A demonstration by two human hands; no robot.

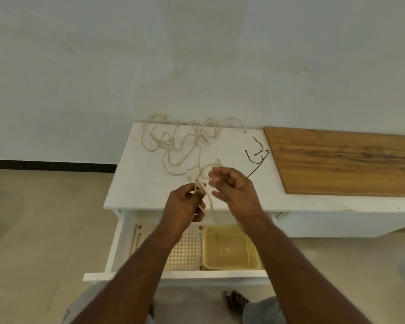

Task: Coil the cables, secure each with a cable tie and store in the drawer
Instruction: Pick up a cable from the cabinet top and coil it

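Your left hand is up over the near edge of the white worktop, fingers curled in and pinching a few short loops of the cream cable. The loops stand up between your fingertips and hang down past your palm. Your right hand hovers just beside it, to the right, fingers half curled and spread; a strand of the cable arcs right by its fingertips, but whether they actually touch it is too blurred to tell. The two hands are close together, not touching.

Most of the cable is uncoiled, sprawled in loose tangles across the far left part of the worktop, with one end trailing to the far right of the tangle. Black cable ties lie on the worktop to the right of the tangle, just left of a wooden board.

Below your hands the drawer stands pulled out. Inside sit a perforated tray and, on its right, a yellowish plastic container.
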